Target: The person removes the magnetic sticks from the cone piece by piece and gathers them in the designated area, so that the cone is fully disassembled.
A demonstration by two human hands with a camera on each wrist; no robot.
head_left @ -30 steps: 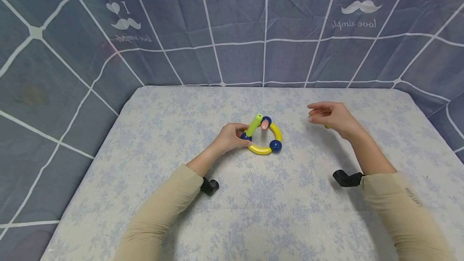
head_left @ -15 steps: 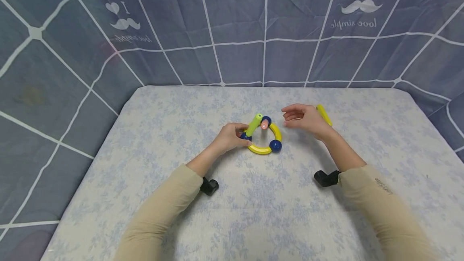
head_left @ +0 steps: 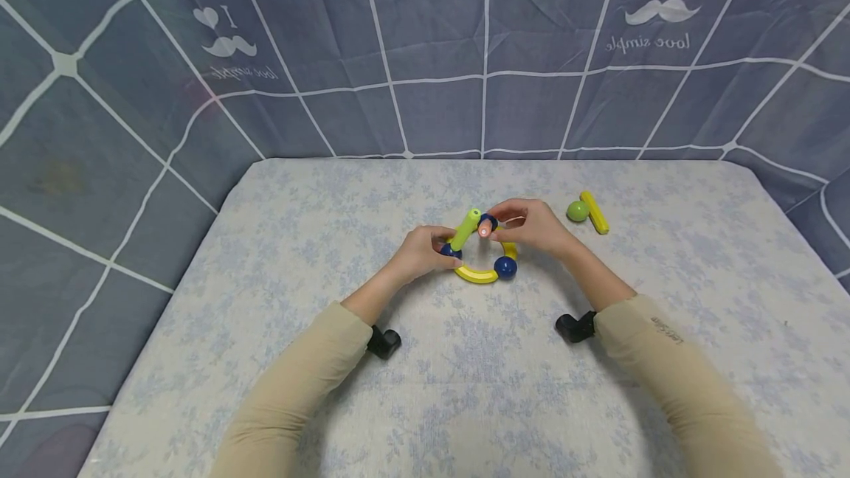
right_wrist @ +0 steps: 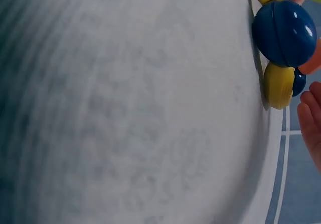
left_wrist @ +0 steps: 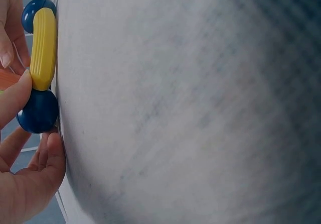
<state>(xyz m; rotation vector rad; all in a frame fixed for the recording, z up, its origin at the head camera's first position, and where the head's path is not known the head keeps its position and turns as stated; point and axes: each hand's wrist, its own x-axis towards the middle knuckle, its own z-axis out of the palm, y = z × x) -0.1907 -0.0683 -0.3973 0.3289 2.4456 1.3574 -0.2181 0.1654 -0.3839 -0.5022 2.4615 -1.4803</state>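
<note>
Curved yellow rods (head_left: 477,276) and blue balls join into a ring on the table. My left hand (head_left: 425,248) grips the left blue ball (left_wrist: 38,111), thumb on one side and fingers on the other. From that ball a lime-green rod (head_left: 465,230) rises at a tilt. An orange rod (head_left: 485,229) stands up at the far blue ball (right_wrist: 299,82). My right hand (head_left: 534,224) is at this far side, thumb and forefinger parted around the ball and rod, and it partly covers the ring. The near blue ball (head_left: 505,267) is untouched.
Right of the ring, a loose green ball (head_left: 578,211) lies beside a straight yellow rod (head_left: 594,212). A pale floral cloth (head_left: 398,404) covers the table, with a blue checked curtain (head_left: 438,35) behind it. Black wrist cameras (head_left: 575,327) hang close over the cloth.
My right hand has moved left from the loose pieces to the far side of the ring, uncovering the yellow rod and the green ball. My left hand keeps its grip in place.
</note>
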